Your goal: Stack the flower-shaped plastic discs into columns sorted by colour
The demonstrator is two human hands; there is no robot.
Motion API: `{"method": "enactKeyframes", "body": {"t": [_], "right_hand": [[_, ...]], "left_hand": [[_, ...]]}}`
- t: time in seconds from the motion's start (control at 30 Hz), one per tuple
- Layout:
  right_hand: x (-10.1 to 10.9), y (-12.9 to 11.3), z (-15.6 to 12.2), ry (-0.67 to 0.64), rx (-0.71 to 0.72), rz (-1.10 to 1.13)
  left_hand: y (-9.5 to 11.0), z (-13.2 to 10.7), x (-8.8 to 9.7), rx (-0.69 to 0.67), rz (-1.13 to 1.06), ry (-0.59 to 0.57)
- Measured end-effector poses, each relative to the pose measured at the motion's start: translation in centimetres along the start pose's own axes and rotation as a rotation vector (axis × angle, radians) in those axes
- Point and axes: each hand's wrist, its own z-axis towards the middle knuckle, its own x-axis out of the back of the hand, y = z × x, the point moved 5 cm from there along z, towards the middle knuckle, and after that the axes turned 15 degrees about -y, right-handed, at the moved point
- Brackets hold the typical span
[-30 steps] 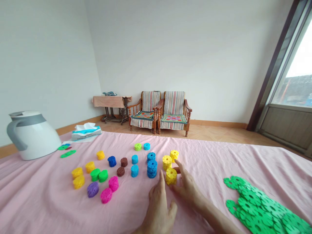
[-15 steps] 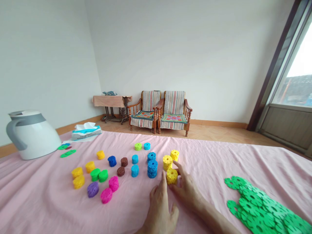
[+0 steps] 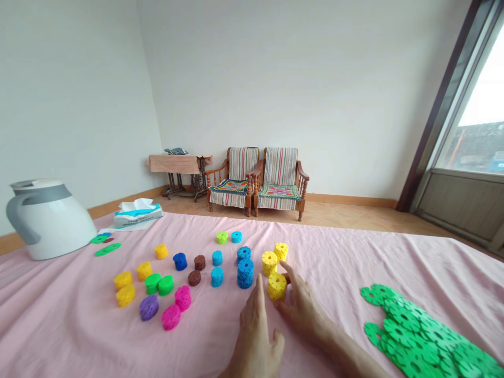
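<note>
A near stack of yellow notched discs stands upright on the pink cloth. My right hand curls about its right side, thumb at the front base and fingers behind. Left of that stack, my left hand is open, index finger stretched forward and thumb apart, holding nothing. Just behind are two more yellow stacks, a middle one and a farther one. To the left rise a taller blue stack and another blue stack.
Loose green discs lie heaped at the right. Several short coloured stacks, including pink, purple and orange ones, spread across the left. A white jug and tissue box stand at the far left.
My left hand has drawn slightly left, widening its gap from the near yellow stack. My right hand stays at that stack. The view has shifted a little.
</note>
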Motion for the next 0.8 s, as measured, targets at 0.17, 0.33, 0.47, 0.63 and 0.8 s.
{"method": "enactKeyframes", "body": {"t": [0.17,0.33,0.47,0.63,0.8], "right_hand": [[1.1,0.3,0.3,-0.053,0.053,-0.016],[4.9,1.6,-0.6,-0.035,-0.027,-0.213],[9.9,4.4,-2.9,-0.037,-0.259,-0.544],[14.7,8.2,-6.9,0.055,-0.648,-0.788],[14.8,10.3,-8.6,-0.003,-0.79,-0.749]], "left_hand": [[3.5,-0.5,2.3,-0.229,0.075,0.167],[5.5,-0.8,2.0,-0.424,0.043,0.031],[5.4,-0.8,1.1,-0.457,-0.025,-0.092],[5.2,-0.5,0.6,-0.492,-0.056,-0.137],[4.4,-0.1,-0.1,-0.459,-0.09,-0.173]]}}
